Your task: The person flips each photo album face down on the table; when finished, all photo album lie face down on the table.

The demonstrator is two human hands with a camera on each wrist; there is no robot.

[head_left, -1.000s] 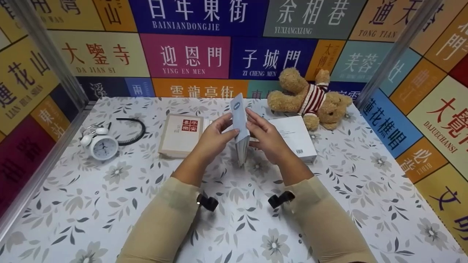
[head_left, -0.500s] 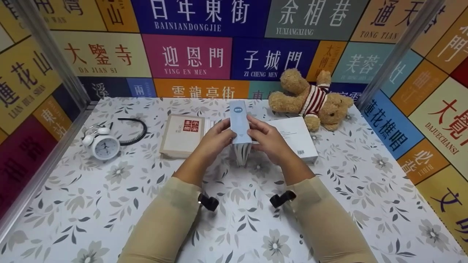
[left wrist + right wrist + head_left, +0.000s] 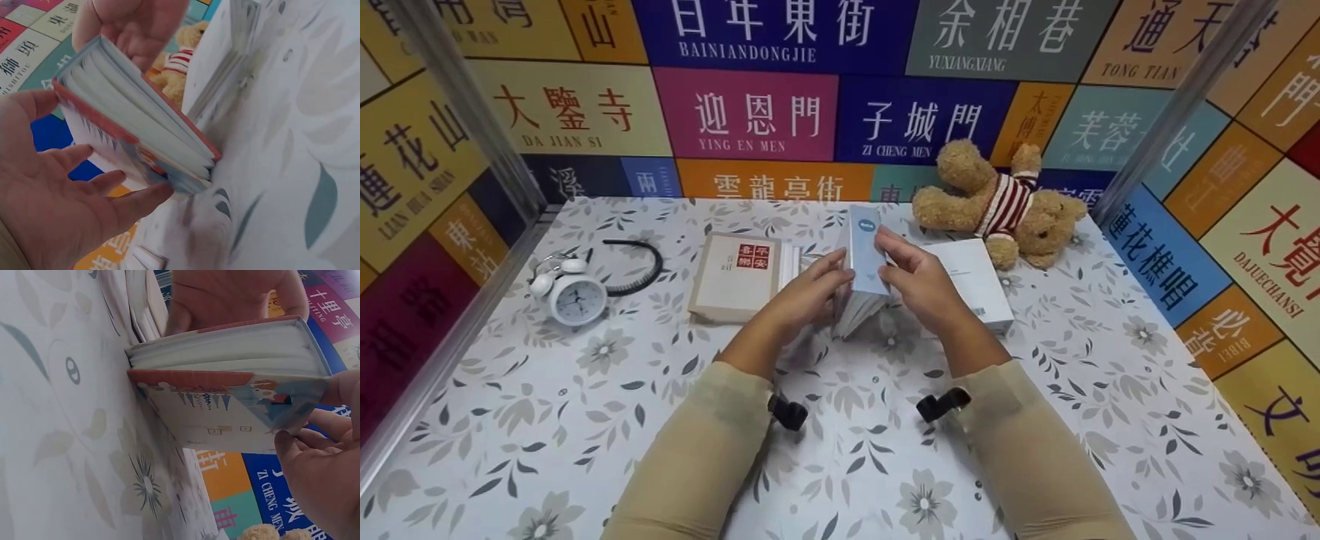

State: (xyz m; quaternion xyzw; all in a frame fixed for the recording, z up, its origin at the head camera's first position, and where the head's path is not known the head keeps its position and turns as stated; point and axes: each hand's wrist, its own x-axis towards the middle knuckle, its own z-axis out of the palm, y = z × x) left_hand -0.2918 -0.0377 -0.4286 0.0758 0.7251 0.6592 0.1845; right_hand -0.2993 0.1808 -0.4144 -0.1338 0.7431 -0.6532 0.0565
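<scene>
A thin hardback book with a pale-blue spine stands spine-up on the white floral worktop. The right hand pinches its spine corner; the left hand, fingers spread, touches the opposite cover. Only the wrist views show illustrated, red-edged covers; the pale pages fan apart.

Reads BAINIANDONGJIE on the upper blue panel, YUXIANGXIANG on the grey panel, DA JIAN SI on the cream panel, YING EN MEN on the pink panel and ZI CHENG MEN on the lower blue panel. Shows 平安喜樂 in the red seal on the beige book, but is illegible on the spine of the held book.
</scene>
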